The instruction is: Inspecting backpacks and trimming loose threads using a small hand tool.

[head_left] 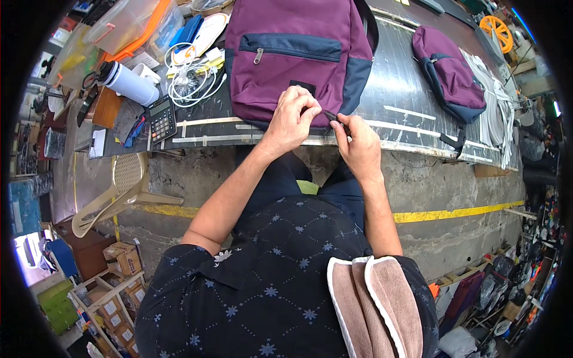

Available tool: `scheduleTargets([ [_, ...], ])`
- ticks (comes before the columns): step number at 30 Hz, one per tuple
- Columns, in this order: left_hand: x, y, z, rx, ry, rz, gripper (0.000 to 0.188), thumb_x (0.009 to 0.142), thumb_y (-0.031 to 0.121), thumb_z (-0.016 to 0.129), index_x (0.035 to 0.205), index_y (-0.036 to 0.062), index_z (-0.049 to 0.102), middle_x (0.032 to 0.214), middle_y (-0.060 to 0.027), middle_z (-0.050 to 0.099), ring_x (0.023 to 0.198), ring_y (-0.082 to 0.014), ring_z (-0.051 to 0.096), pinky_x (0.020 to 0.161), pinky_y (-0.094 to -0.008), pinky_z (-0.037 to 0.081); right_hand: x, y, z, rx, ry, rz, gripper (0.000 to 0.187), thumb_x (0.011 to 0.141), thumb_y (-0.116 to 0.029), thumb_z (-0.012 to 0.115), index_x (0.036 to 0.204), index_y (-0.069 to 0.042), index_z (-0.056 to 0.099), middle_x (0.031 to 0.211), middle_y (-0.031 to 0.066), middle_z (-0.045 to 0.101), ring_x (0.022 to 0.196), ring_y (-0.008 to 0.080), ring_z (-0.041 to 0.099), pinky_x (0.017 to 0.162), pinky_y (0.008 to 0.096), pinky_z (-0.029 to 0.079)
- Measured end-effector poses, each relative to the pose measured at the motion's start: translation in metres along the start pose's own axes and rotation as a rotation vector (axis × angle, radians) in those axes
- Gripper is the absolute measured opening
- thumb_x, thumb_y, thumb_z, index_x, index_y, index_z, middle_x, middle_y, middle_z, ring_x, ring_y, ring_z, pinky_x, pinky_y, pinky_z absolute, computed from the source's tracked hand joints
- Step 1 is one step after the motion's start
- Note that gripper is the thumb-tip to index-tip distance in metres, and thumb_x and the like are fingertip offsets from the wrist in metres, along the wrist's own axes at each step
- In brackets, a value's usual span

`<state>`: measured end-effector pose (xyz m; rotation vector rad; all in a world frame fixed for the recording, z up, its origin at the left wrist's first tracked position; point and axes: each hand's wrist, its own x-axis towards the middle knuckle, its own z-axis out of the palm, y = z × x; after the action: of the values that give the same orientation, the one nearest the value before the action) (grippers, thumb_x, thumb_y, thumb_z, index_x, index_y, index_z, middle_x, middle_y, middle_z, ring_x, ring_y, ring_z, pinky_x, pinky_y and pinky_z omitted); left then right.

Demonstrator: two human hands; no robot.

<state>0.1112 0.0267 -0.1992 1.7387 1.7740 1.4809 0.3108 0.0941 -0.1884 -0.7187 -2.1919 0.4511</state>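
Note:
A large purple and navy backpack (pixel 277 71) lies on the table with its front pocket zip facing up. Over its lower edge, just below a small black patch (pixel 303 86), my left hand (pixel 290 119) is closed in a pinch; what sits between its fingertips is too small to make out. My right hand (pixel 361 143) grips a thin dark tool (pixel 330 116), whose tip points at the left fingertips. The tool's exact kind is hidden by the fingers. Farther right lies a smaller purple and navy backpack (pixel 447 74), apart from both hands.
On the table's left are a calculator (pixel 162 119), a white bottle (pixel 130 83), a coiled white cable (pixel 191 80) and clear plastic bins (pixel 122 30). White strips (pixel 492 95) lie at the right. A beige plastic chair (pixel 128 182) stands at the lower left. A brown towel (pixel 382 304) hangs over my front.

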Motion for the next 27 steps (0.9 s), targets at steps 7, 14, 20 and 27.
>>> scheduleTargets([
  [7, 0.0, 0.0, 0.0, 0.009, -0.003, 0.007, 0.009, 0.096, 0.008, 0.073, 0.098, -0.0012, 0.071, 0.111, -0.0127, 0.065, 0.115, -0.0298, 0.064, 0.105, -0.0411, 0.047, 0.0, 0.002, 0.004, -0.027, 0.028, -0.046, 0.019, 0.094, -0.009, 0.084, 0.1, -0.001, 0.068, 0.088, 0.0136, 0.072, 0.073, 0.0304, 0.071, 0.066, 0.041, 0.055],
  [14, 0.001, 0.001, 0.0, -0.054, 0.028, 0.012, 0.01, 0.101, 0.008, 0.07, 0.099, -0.0021, 0.068, 0.11, -0.0124, 0.064, 0.108, -0.028, 0.065, 0.097, -0.0377, 0.051, -0.005, 0.004, 0.001, -0.017, 0.063, -0.017, 0.018, 0.095, -0.008, 0.083, 0.104, 0.0, 0.071, 0.087, 0.0149, 0.072, 0.074, 0.0296, 0.072, 0.065, 0.0401, 0.055],
  [20, 0.002, 0.009, -0.014, 0.082, 0.032, 0.072, 0.022, 0.099, 0.018, 0.074, 0.086, 0.0023, 0.066, 0.084, -0.0079, 0.063, 0.079, -0.0281, 0.062, 0.075, -0.0408, 0.047, -0.018, 0.017, -0.005, 0.011, 0.041, 0.033, 0.019, 0.096, -0.008, 0.083, 0.107, 0.001, 0.071, 0.087, 0.0147, 0.072, 0.073, 0.0299, 0.072, 0.067, 0.0387, 0.056],
  [27, -0.012, 0.02, 0.009, 0.454, 0.1, 0.113, 0.014, 0.082, 0.024, 0.085, 0.088, 0.0143, 0.078, 0.084, -0.0009, 0.066, 0.082, -0.0243, 0.065, 0.074, -0.0417, 0.043, -0.019, 0.015, -0.003, -0.02, 0.028, 0.001, 0.022, 0.094, -0.008, 0.084, 0.109, 0.0, 0.071, 0.091, 0.0139, 0.072, 0.075, 0.0303, 0.072, 0.068, 0.0394, 0.056],
])
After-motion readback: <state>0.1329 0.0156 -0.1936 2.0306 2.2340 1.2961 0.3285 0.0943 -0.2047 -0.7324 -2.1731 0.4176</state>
